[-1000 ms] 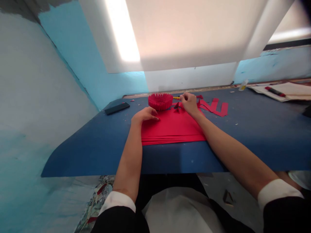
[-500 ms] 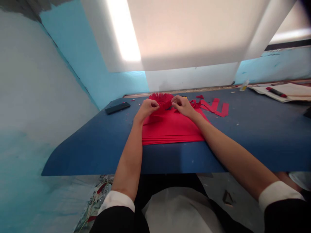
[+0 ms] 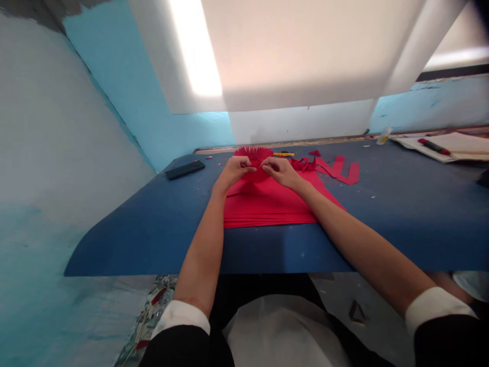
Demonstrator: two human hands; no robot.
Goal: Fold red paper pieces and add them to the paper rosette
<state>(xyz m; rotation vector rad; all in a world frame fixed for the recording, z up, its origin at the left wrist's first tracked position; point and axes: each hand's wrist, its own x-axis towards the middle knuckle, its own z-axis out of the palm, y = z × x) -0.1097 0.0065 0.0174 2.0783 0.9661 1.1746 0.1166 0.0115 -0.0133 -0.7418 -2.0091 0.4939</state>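
Note:
Between my hands is a piece of red paper (image 3: 260,175), its shape partly hidden by my fingers. My left hand (image 3: 237,171) pinches its left side, thumb against fingers. From the other side my right hand (image 3: 281,171) pinches it too, the fingertips close to those of the left. Just behind them stands a red fringed paper piece (image 3: 252,151) with many thin upright points. Under both hands lies a stack of red paper sheets (image 3: 271,206) near the table's front edge.
Red paper strips (image 3: 347,173) and crumpled red scraps (image 3: 303,164) lie to the right on the blue table (image 3: 153,229). A yellow cutter (image 3: 283,154) is behind. A dark phone (image 3: 185,169) lies left. Far right are a small bottle (image 3: 384,135) and a marker (image 3: 434,146) on papers.
My right hand has moved left, closer to my left hand, uncovering the yellow cutter and more of the sheets' right side. The left hand has shifted slightly right.

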